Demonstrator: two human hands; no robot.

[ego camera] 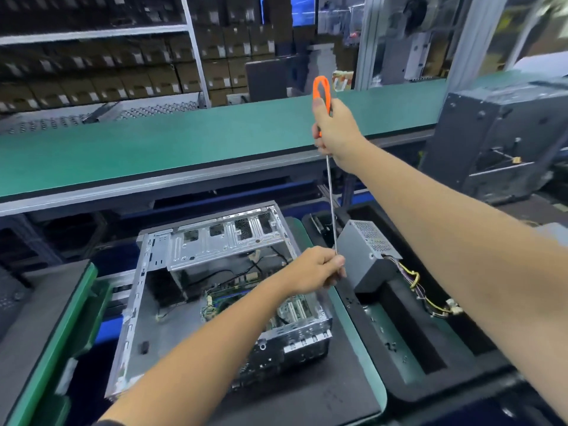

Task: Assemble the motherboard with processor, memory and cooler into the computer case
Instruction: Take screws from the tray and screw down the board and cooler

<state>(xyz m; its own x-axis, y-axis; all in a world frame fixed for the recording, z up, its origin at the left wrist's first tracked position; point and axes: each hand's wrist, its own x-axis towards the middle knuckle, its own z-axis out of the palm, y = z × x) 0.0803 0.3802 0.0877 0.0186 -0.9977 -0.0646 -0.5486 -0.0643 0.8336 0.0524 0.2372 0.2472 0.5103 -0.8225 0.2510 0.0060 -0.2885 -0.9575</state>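
Observation:
An open metal computer case [159, 305] lies on its side on a black mat at lower centre. A green motherboard [221, 298] sits inside it, partly hidden by my left forearm. My right hand [336, 130] grips the orange handle of a long screwdriver [330, 195], held upright above the case. My left hand [316, 267] pinches the lower end of its thin metal shaft, just right of the case's drive cage. The tip is hidden in my fingers.
A grey power supply [367, 256] with coloured wires [430, 296] rests in a black foam tray [408, 333] to the right. A green conveyor belt [153, 149] runs across behind. Another dark case [504, 133] stands at far right. Shelves of boxes [107, 78] fill the background.

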